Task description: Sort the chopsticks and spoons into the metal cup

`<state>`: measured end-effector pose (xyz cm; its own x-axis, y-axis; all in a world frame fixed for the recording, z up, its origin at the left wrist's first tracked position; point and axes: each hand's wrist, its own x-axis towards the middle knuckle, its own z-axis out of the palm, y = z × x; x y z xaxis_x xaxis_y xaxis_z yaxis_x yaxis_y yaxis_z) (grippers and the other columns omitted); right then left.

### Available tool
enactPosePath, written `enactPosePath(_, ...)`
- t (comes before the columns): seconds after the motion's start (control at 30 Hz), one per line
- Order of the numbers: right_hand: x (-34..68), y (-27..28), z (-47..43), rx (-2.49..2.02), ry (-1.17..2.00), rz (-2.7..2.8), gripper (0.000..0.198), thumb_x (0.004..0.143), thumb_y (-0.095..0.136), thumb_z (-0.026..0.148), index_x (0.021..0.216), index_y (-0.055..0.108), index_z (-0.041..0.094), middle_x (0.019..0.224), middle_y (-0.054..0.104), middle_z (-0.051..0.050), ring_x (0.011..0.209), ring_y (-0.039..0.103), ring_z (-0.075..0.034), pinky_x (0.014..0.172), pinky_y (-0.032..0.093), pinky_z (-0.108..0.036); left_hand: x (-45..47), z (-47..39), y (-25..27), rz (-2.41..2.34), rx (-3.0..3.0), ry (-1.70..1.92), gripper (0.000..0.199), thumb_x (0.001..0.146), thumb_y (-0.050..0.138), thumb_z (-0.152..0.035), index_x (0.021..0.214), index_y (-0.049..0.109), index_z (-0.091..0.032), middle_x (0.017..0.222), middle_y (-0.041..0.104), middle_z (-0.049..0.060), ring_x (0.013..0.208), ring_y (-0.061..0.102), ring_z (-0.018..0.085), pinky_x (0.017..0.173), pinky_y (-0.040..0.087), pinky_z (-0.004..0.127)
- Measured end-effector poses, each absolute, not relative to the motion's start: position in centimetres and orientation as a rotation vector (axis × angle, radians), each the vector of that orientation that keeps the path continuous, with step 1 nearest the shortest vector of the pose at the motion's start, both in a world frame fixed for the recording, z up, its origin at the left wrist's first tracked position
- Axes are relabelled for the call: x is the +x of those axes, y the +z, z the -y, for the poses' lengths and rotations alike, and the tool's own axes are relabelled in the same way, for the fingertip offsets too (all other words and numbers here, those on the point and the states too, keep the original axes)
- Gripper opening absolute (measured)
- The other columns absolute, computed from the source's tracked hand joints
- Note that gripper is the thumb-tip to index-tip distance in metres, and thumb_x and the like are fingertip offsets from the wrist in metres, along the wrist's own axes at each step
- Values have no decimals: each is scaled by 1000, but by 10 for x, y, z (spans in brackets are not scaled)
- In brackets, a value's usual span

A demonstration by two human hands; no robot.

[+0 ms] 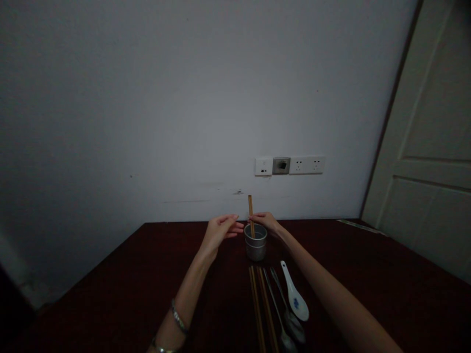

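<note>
A grey metal cup point(256, 247) stands upright on the dark red table. My right hand point(266, 221) pinches wooden chopsticks point(250, 206) whose lower ends are inside the cup. Just left of the rim is my left hand point(222, 232), its fingers apart and nothing in them. In front of the cup lie more wooden chopsticks point(256, 309) in two groups. Beside them are a long-handled metal spoon point(276, 314), a second metal spoon point(289, 314) and a white ceramic spoon point(295, 296) with a blue mark.
The table point(147, 284) meets a pale wall behind the cup. Sockets and a switch plate point(290, 165) are on that wall. A thin flat strip point(362, 227) lies at the table's back right, near a panelled door point(430, 162).
</note>
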<state>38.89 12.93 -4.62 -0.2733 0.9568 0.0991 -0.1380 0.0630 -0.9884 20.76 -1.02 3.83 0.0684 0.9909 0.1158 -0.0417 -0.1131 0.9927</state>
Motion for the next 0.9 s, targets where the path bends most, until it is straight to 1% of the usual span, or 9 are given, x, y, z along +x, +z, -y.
enactPosePath(0.23, 390, -50, -131, -905, 1407, 1359, 19, 64, 71, 25, 73, 68, 9, 72, 70, -9, 60, 63, -14, 58, 50, -22, 208, 9, 35, -1060, 1313, 1236, 32, 71, 61, -41, 86, 62, -12, 82, 69, 12, 67, 65, 15, 58, 50, 22)
enactPosePath(0.47, 389, -52, -131, -873, 1438, 1351, 19, 62, 71, 23, 75, 68, 10, 74, 70, -8, 60, 63, -13, 59, 50, -21, 210, 10, 35, -1072, 1304, 1219, 32, 72, 61, -39, 90, 60, -12, 81, 68, 12, 66, 65, 15, 59, 50, 23)
enactPosePath(0.57, 391, -49, -129, -881, 1434, 1335, 22, 62, 72, 24, 78, 67, 10, 76, 70, -9, 61, 63, -13, 60, 50, -22, 208, 9, 34, -1061, 1329, 1233, 32, 72, 60, -39, 89, 60, -12, 81, 68, 11, 66, 64, 15, 58, 50, 23)
enactPosePath(0.67, 400, -46, -126, -909, 1407, 1295, 28, 62, 72, 25, 85, 66, 11, 80, 69, -10, 67, 64, -15, 63, 50, -24, 208, 7, 32, -1111, 1366, 1230, 31, 70, 62, -36, 88, 59, -12, 76, 67, 9, 62, 63, 13, 53, 49, 21)
enactPosePath(0.77, 418, -45, -118, -993, 1356, 1268, 29, 64, 71, 29, 88, 65, 13, 84, 69, -10, 72, 64, -16, 64, 50, -24, 208, 5, 28, -1222, 1489, 1127, 23, 71, 59, -30, 83, 59, -11, 69, 66, 7, 52, 59, 10, 45, 45, 18)
enactPosePath(0.83, 433, -47, -109, -1078, 1295, 1271, 28, 65, 69, 31, 88, 65, 14, 84, 69, -10, 74, 64, -16, 62, 49, -22, 208, 4, 22, -1306, 1656, 982, 19, 72, 56, -29, 75, 60, -10, 64, 64, 5, 47, 56, 9, 40, 41, 16)
enactPosePath(0.9, 447, -50, -97, -1162, 1239, 1294, 27, 65, 69, 32, 86, 66, 15, 85, 69, -9, 74, 64, -15, 59, 48, -20, 210, 5, 12, -1402, 1828, 792, 20, 71, 55, -29, 66, 59, -10, 58, 62, 5, 43, 54, 9, 37, 38, 17)
